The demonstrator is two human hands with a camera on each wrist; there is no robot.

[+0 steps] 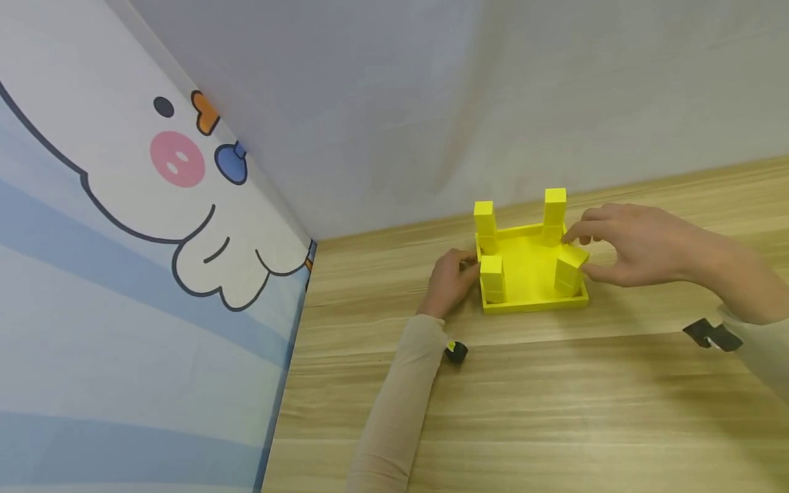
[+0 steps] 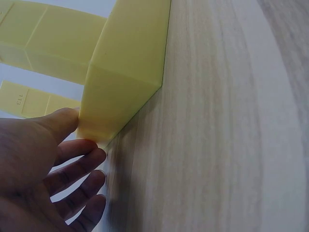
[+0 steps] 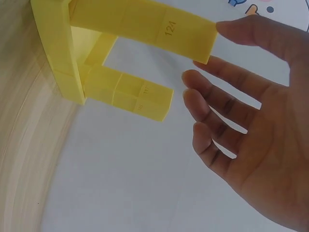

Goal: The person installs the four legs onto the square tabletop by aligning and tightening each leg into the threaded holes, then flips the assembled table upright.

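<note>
A shallow yellow tray (image 1: pixel 524 270) lies on the table, with a stack of yellow blocks standing at each corner. My left hand (image 1: pixel 452 282) pinches the tray's left wall between thumb and index finger, the other fingers loosely bent beside it. At the near right corner, thumb and index finger of my right hand (image 1: pixel 647 245) pinch the top yellow block (image 3: pixel 186 36), marked 124. In the head view this block (image 1: pixel 573 257) sits turned relative to the tray's sides. Three fingers of the right hand stay off the blocks.
The near left stack (image 1: pixel 492 274), far left stack (image 1: pixel 485 222) and far right stack (image 1: pixel 555 212) stand upright. Behind the wooden table (image 1: pixel 493 411) rises a pale wall (image 1: pixel 401 123). A cartoon-printed panel (image 1: pixel 123 287) borders the table's left side.
</note>
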